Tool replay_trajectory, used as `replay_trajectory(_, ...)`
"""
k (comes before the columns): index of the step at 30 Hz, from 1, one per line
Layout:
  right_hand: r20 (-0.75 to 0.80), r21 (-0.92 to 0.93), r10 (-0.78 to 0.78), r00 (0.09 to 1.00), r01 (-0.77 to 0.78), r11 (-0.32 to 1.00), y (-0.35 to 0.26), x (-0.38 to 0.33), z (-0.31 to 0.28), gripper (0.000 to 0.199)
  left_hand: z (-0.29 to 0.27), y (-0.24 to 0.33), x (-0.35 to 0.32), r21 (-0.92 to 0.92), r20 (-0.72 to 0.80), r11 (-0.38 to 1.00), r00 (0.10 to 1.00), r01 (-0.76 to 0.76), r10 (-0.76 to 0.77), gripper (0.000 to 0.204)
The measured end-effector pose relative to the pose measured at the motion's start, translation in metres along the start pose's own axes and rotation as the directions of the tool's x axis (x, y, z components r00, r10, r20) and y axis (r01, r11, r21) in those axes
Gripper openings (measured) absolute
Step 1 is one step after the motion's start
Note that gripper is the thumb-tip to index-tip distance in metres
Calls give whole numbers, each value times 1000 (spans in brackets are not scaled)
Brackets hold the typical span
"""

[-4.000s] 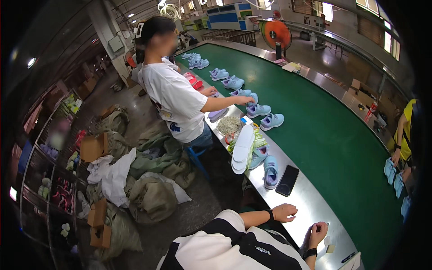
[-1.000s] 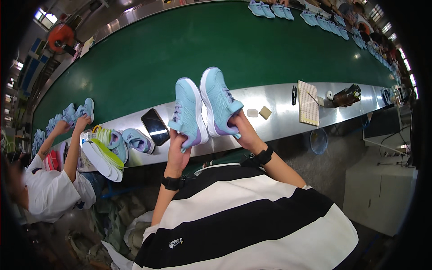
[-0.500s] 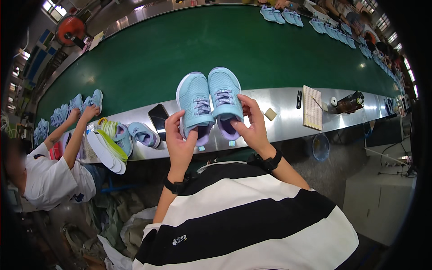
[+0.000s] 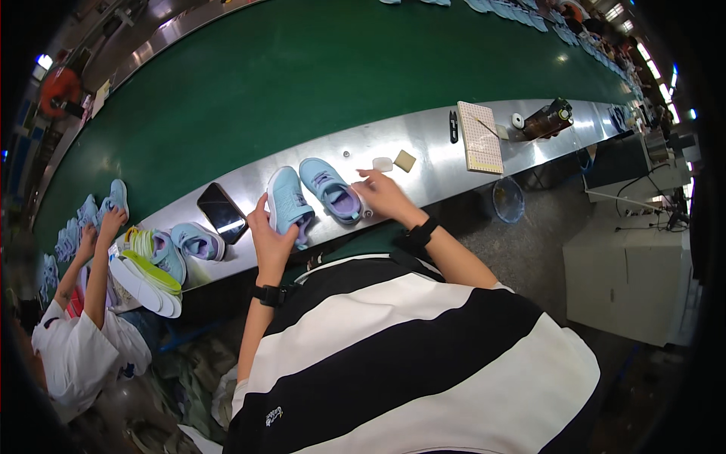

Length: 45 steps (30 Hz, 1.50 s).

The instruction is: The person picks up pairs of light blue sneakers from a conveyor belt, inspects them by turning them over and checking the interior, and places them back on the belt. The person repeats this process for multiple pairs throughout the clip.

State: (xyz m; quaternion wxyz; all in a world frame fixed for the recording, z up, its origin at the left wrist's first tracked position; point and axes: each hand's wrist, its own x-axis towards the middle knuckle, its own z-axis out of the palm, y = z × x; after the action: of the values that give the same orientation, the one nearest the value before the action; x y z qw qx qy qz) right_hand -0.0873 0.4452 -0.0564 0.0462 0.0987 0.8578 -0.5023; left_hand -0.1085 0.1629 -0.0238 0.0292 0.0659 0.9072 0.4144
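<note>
Two light-blue shoes are found side by side at the steel ledge, in front of the wearer, with toes pointed away and heels turned toward the body. The left shoe (image 4: 289,200) is gripped by the left hand (image 4: 274,240), its fingers being laid along the outer side and its thumb being set near the heel. It is tilted slightly, so that part of the pale sole is exposed; whether its weight is borne by the ledge (image 4: 435,147) cannot be told. The right shoe (image 4: 327,188) is rested on the ledge. Beside its heel the right hand (image 4: 384,195) is held with fingers loosely extended; whether that shoe is touched cannot be determined.

Just beyond the right fingertips, a translucent pad (image 4: 383,164) and a tan square (image 4: 404,160) are placed close together. Farther right, black snips (image 4: 454,127), a notebook (image 4: 481,140) topped by a pen, a white roll (image 4: 518,120) and a dark bottle (image 4: 547,119) are set out. To the left, a phone (image 4: 222,213) is laid near a third shoe (image 4: 198,242) and white insoles (image 4: 142,284). A shoe on the green belt (image 4: 287,91) is handled by a co-worker (image 4: 89,344).
</note>
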Motion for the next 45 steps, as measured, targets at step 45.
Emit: replay_trajectory(45, -85, 66, -322, 943, 327, 943, -58, -3, 7, 25, 53, 46, 1, -220, 277, 975, 957, -26, 88, 92)
